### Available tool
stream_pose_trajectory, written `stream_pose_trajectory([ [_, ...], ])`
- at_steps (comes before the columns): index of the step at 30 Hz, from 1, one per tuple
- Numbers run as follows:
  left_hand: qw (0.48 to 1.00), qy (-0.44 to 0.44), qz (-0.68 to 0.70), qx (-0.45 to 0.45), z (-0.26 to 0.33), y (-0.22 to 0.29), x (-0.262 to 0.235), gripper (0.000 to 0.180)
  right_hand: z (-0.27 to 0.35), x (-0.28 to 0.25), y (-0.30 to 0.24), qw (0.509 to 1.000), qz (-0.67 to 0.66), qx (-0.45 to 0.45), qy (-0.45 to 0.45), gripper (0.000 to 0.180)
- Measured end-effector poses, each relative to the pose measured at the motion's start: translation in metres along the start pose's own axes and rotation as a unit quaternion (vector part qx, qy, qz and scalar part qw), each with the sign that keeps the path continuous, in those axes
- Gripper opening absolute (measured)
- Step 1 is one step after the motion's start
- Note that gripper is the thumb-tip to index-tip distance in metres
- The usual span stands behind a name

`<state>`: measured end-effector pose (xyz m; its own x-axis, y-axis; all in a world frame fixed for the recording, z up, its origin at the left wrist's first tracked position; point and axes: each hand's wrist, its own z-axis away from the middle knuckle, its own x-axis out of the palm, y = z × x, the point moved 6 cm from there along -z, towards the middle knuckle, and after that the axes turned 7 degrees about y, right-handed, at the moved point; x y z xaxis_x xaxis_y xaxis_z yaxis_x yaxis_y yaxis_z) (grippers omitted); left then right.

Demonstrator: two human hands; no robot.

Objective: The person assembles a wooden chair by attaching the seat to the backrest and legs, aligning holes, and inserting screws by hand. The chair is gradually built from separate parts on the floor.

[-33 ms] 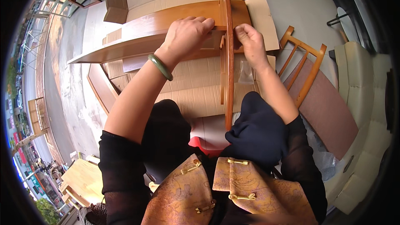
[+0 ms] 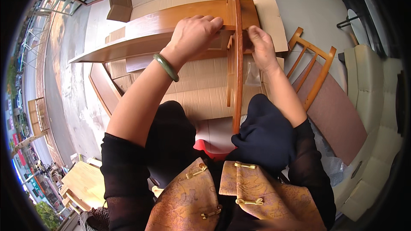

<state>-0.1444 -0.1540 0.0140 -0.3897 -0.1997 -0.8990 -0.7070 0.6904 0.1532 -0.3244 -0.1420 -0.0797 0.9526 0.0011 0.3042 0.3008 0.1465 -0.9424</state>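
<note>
A long brown wooden board (image 2: 124, 45) stands on edge and meets an upright wooden frame (image 2: 239, 72) at its right end. My left hand (image 2: 195, 34) is wrapped over the board's top edge, close to that joint, with the fingertips hidden behind it. On the frame's other side, my right hand (image 2: 262, 45) is closed with its thumb and fingers drawn together at the joint's height. Whatever its fingers hold, if anything, is too small and blurred to make out. Another wide wooden panel (image 2: 188, 10) lies just beyond the board.
Flattened cardboard (image 2: 192, 81) lies beneath the wooden parts, with a clear plastic bag (image 2: 253, 75) on it. To the right, a slatted wooden frame (image 2: 314, 45) rests over a brown panel (image 2: 334, 111), near a pale sofa (image 2: 364, 90). A light wooden stool (image 2: 85, 184) is at lower left.
My right hand has shifted slightly right, and its fingers have turned a little. The upright frame has tipped very slightly to the right. My left hand keeps its grip on the board.
</note>
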Motion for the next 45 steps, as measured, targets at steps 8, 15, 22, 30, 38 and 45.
stream_pose_trajectory([
  [8,0.999,0.006,-0.007,-0.033,0.001,-0.004,0.0,0.019,-0.018,-0.052,0.147,0.99,0.116,0.054,0.051,0.017],
  [15,0.999,-0.002,-0.007,-0.044,0.007,-0.016,-0.005,0.019,-0.042,-0.055,0.196,0.984,0.113,0.129,0.047,0.009],
  [22,0.999,0.01,0.029,-0.025,0.01,-0.021,-0.012,0.016,-0.039,-0.034,0.193,0.991,0.045,0.102,0.068,0.018],
  [30,1.0,-0.016,0.015,-0.016,0.008,-0.014,-0.016,0.018,-0.032,-0.022,0.173,0.962,0.203,0.181,0.027,0.027],
  [38,0.999,-0.027,-0.018,-0.039,0.013,-0.02,-0.01,0.021,0.133,-0.152,0.117,0.969,0.056,0.113,0.212,0.022],
  [45,0.997,-0.054,-0.043,-0.02,0.017,-0.041,0.004,0.024,0.399,-0.219,0.211,0.821,0.102,0.313,0.467,0.019],
])
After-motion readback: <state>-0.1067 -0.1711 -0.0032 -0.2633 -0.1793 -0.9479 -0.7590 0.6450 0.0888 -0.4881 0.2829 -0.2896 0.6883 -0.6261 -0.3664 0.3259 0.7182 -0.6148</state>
